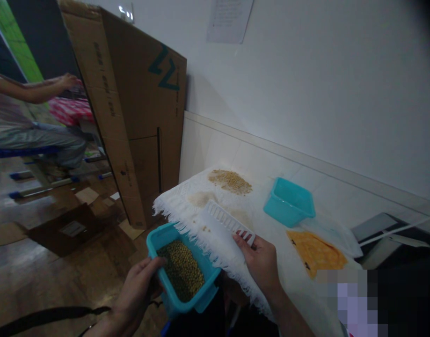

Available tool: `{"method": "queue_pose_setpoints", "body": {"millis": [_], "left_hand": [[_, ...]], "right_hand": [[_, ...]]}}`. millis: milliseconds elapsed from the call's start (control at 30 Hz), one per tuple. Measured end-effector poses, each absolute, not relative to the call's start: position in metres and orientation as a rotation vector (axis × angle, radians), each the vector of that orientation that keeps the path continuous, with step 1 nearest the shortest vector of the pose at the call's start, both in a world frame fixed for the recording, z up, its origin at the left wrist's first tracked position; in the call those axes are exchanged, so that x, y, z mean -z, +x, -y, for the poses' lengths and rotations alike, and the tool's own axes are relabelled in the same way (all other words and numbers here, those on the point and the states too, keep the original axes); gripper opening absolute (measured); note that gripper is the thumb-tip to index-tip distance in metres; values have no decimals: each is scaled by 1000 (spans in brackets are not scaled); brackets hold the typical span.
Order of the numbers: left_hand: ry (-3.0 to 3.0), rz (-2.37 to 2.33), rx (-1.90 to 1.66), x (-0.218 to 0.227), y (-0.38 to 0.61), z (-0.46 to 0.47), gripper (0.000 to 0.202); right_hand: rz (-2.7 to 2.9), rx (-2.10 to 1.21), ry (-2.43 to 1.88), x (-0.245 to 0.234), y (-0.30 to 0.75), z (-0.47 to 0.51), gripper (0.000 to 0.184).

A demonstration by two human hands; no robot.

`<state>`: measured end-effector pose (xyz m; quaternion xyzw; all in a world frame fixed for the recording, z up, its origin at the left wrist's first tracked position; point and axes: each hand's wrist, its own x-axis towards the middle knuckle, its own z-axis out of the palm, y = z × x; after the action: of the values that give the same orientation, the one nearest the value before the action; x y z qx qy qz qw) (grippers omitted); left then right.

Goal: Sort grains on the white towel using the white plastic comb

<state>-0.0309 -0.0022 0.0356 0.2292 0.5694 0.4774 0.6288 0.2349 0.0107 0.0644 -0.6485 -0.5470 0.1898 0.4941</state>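
Note:
My left hand [135,285] grips the left rim of a teal plastic container [181,306], held tilted at the table's edge. Inside lie yellow soybeans [185,262] and smaller dark green beans [172,269]. Between the fingers of my right hand [262,262] is a white slotted plastic strip [223,217], low over the white fringed cloth [218,241]. A few loose beans [205,229] sit on the cloth near the container. Farther back are a pile of soybeans [232,181] and a patch of pale grains [201,199].
A second teal container [288,201] stands on the table to the right, with a yellow cloth [318,252] before it. A tall cardboard box [141,107] rises at the left. Beyond it a person [28,107] sits. A flattened carton [65,229] lies on the floor.

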Motion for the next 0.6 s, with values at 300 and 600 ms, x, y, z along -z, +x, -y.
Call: {"method": "queue_pose_setpoints", "body": {"millis": [300, 600], "left_hand": [[532, -1278, -1113, -31, -33, 1, 38], [549, -1285, -1106, -30, -34, 0, 40]], "right_hand": [[1474, -413, -1485, -69, 206, -10, 41], [1369, -294, -1523, -77, 212, -5, 41]]}}
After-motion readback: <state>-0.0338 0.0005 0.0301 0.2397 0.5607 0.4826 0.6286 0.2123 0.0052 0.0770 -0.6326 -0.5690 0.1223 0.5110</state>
